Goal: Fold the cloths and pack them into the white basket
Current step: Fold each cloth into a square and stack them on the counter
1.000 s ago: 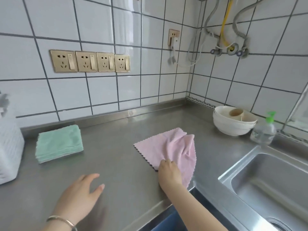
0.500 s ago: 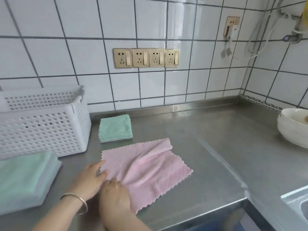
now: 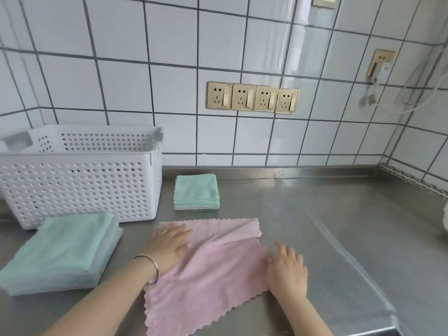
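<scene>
Between both hands on the tabletop (image 3: 339, 226) lies the pink cloth (image 3: 206, 270) — left hand (image 3: 169, 246) flat on its far-left corner, right hand (image 3: 286, 267) fingers straight at its right edge, nearer that side. White basket (image 3: 80, 180) sits far-left.

Left hand (image 3: 169, 246) flat, palm down, fingers straight and pointing right, wrist circled by a thin metal bangle (image 3: 151, 269), forearm reaching in from lower left. Right hand (image 3: 287, 269) palm down just to its right, fingers loosely bent and pointing away, forearm entering from the bottom edge.
</scene>
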The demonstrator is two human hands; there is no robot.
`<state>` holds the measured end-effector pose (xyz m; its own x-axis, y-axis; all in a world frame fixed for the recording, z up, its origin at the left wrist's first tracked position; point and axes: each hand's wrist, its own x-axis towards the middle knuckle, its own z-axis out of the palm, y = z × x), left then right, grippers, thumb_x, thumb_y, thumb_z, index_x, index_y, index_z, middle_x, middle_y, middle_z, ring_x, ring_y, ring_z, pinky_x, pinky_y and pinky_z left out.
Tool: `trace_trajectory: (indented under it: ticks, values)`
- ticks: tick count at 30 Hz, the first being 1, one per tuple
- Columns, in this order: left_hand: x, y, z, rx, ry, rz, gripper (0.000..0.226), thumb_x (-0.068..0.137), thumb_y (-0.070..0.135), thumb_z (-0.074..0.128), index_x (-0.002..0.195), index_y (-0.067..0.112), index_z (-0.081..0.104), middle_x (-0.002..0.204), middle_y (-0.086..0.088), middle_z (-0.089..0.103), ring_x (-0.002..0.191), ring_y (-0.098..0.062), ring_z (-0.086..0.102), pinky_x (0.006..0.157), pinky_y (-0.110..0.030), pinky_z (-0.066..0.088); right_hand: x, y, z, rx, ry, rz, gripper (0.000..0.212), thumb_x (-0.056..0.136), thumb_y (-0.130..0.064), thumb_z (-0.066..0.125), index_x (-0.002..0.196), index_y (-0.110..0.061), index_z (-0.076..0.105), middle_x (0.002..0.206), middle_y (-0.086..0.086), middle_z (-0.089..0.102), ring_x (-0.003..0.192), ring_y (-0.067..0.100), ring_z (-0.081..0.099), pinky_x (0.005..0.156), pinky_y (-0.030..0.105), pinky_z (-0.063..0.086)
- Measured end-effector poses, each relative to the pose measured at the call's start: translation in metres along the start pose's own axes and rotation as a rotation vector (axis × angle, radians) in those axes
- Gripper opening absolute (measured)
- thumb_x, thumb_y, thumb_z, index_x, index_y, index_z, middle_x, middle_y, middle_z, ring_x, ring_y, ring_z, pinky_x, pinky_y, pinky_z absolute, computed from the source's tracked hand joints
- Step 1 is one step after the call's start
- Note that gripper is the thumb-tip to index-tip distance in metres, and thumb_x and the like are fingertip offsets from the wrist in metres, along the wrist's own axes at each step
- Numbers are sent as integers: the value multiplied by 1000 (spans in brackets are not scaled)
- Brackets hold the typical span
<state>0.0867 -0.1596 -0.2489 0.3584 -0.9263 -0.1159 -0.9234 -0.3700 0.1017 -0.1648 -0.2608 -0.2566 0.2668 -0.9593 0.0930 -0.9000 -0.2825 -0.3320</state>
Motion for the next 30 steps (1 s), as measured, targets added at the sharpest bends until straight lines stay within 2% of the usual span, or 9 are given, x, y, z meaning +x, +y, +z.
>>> trace_trajectory:
  ticks: [4,6,9,15,18,21,25,29,30]
  values:
    - [17,0,13,1,-11,-53,57,91,53,4,147,38,5,158,10,-4,146,-18,-4,119,-42,1,-5,8,-14,224,-132,38,50,88,-13,40,136,-22,31,116,7,61,101,27,57,76,31,42]
    - [18,3,14,2,-7,-61,52,97,48,12,147,38,4,158,8,-6,146,-17,-6,119,-42,1,-8,21,-20,234,-147,55,50,86,-10,43,133,-20,34,104,9,63,87,26,55,70,29,40]
    - [20,4,15,-2,-16,-72,53,97,48,17,147,38,3,158,8,-8,146,-17,-8,119,-41,0,-25,35,-29,198,-155,49,45,86,-6,44,128,-19,38,89,6,57,86,26,55,68,28,40]
    - [17,12,6,-37,-70,-62,55,96,50,18,147,37,4,158,6,-8,146,-20,-10,118,-43,-2,-50,39,-38,95,-167,-14,40,90,-16,45,129,-21,38,101,4,57,93,23,53,71,28,37]
    - [-5,22,-1,-97,-68,-15,64,91,60,22,148,31,13,158,7,5,146,-16,2,118,-38,4,-55,39,-40,-115,-73,-66,43,85,-21,54,128,-24,44,119,4,54,108,26,53,71,31,37]
    - [-52,41,-12,-144,-90,216,85,74,77,26,145,29,24,153,12,23,140,-8,24,116,-26,20,-56,41,-29,102,94,-305,40,59,-9,78,96,-23,66,88,2,65,79,29,63,55,30,42]
    - [-110,57,-8,-46,-15,344,82,64,70,26,136,33,41,141,15,42,129,-8,40,107,-25,35,-73,8,-19,167,-11,-655,29,69,-41,54,91,-32,69,103,-16,67,97,4,52,69,24,54]
    - [-122,54,10,-69,115,380,45,72,42,42,107,26,66,107,7,68,94,-15,67,75,-23,56,-83,-15,-3,56,-81,-736,44,66,-54,49,96,-29,70,106,-17,69,94,10,65,70,26,56]
    - [-125,55,12,-66,107,372,43,75,32,43,112,24,64,111,5,66,98,-16,65,78,-23,55,-85,-17,0,10,-56,-748,43,66,-54,49,93,-28,70,100,-16,70,89,12,67,67,26,56]
